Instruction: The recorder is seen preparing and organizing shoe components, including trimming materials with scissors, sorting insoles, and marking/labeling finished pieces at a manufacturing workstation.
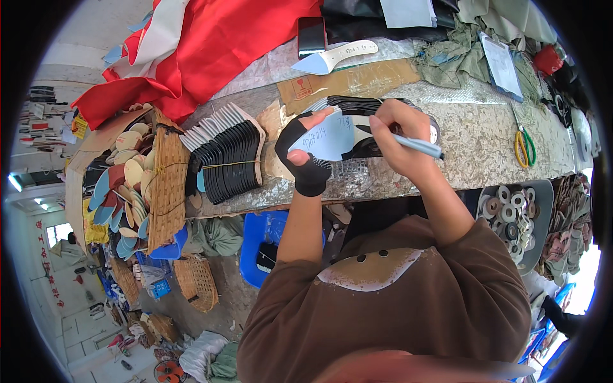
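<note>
My left hand (302, 167), in a black glove with bare fingertips, grips a pale blue insole (331, 137) with handwriting on its face. My right hand (403, 135) pinches a grey marker pen (418, 147) and rests at the insole's right end. The pen's tip is hidden behind the fingers. Behind both hands lies a row of black insoles (364, 104), partly covered by them. To the left on the bench stands a packed bundle of black and white insoles (227, 159) with a yellowish band around it.
A worn workbench (472, 159) carries a cardboard sheet (351, 85), a loose insole (335, 56), a phone (311, 36), red sheet material (223, 45), scissors (525, 147) and a clipboard (501, 67). A basket of insole pieces (167, 185) stands left; a bin of tape rolls (539, 223) sits right.
</note>
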A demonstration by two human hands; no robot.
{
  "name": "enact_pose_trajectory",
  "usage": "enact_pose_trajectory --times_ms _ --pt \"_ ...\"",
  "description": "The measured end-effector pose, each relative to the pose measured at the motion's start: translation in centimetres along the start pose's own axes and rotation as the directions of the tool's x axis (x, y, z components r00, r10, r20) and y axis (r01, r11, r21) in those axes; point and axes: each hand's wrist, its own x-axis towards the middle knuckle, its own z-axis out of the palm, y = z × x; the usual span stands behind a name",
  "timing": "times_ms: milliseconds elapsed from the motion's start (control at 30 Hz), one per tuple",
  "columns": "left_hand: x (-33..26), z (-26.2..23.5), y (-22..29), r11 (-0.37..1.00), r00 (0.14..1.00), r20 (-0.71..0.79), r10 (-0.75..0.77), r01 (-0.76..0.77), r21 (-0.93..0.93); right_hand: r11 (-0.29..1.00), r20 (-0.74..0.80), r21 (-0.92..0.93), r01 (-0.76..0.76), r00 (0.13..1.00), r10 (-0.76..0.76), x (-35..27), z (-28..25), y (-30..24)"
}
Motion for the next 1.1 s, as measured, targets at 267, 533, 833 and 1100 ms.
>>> enact_pose_trajectory --times_ms 267,533,833,1100 --pt "0.1 0.2 0.4 0.998 0.999 0.002 -0.039 0.039 0.043 0.996 0.117 0.087 -0.008 0.993 -0.002 -2.0 0.5 -0.8" --pt "-0.1 0.0 -0.3 0.998 0.999 -0.004 -0.039 0.038 -0.044 0.990 0.172 0.124 -0.065 0.984 0.043 -1.6 0.6 -1.1" --pt "0.0 0.2 -0.1 0.998 1.000 -0.016 -0.004 0.003 -0.059 0.995 0.142 0.074 -0.071 0.988 0.060 -1.8 0.8 -0.6" --pt "-0.2 0.0 -0.2 0.999 0.999 0.001 -0.032 0.032 0.008 0.999 0.123 0.028 -0.028 0.992 0.024 -1.7 0.7 -0.5"
